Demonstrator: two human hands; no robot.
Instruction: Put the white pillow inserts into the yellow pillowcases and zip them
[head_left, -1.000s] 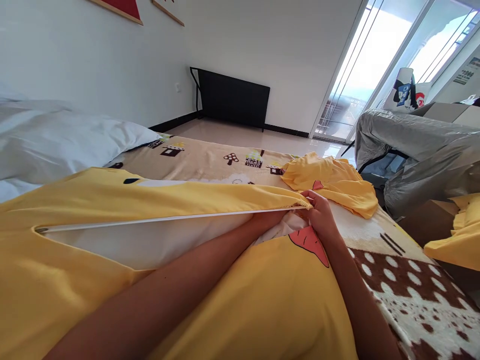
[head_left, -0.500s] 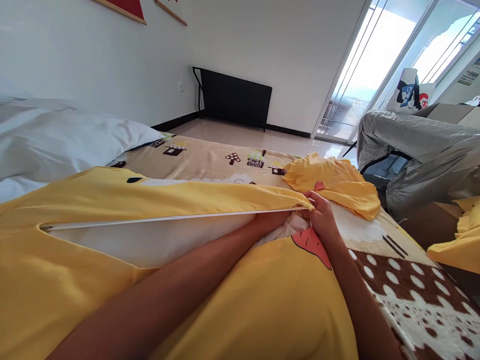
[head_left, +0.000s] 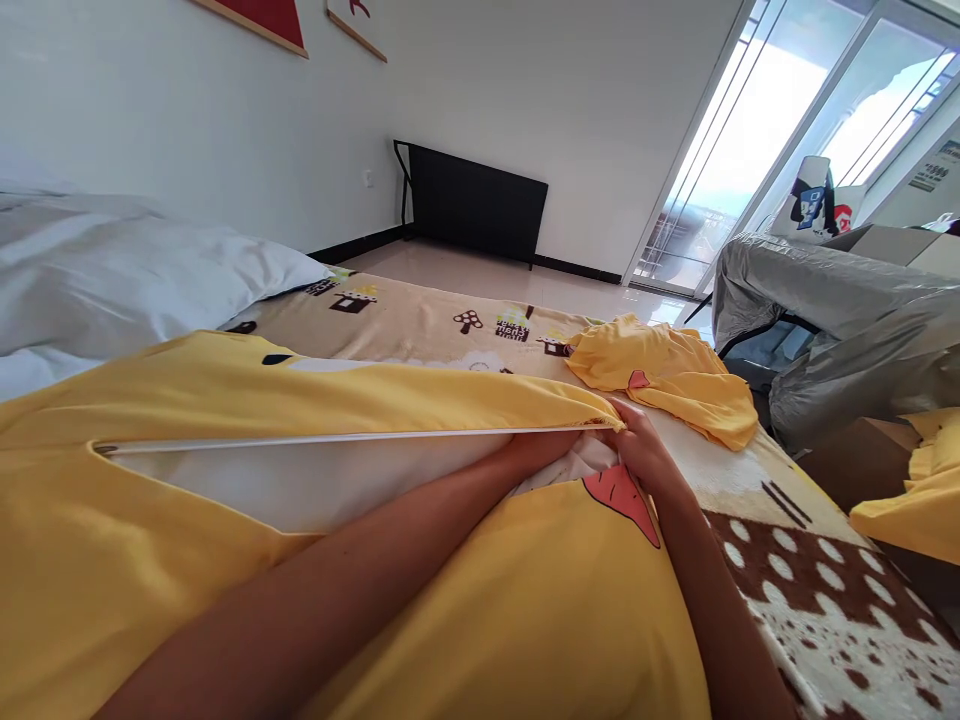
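Observation:
A yellow duvet cover (head_left: 480, 580) with a pink carrot-like print spreads before me, its long white-edged opening (head_left: 247, 480) showing white fabric inside. Through this slit reaches my left hand (head_left: 551, 447), palm side under the upper yellow edge; its fingers are hidden in the cloth. At the right end of the opening, my right hand (head_left: 641, 440) is closed on the frayed corner of the cover's edge. Bunched white fabric (head_left: 581, 462) lies between the two hands.
Beneath is a patterned blanket (head_left: 420, 320) in beige and brown. A white pillow (head_left: 172, 265) lies left; a crumpled yellow cloth (head_left: 667, 370) lies beyond my right hand. Silver-wrapped furniture (head_left: 847, 290) and a cardboard box (head_left: 851, 460) with yellow fabric stand right. A black panel (head_left: 472, 200) leans by the wall.
The view has tilted slightly. My right hand has dipped a little along with the cover's edge, and its fingers sit lower behind the corner. My left arm stays in the opening.

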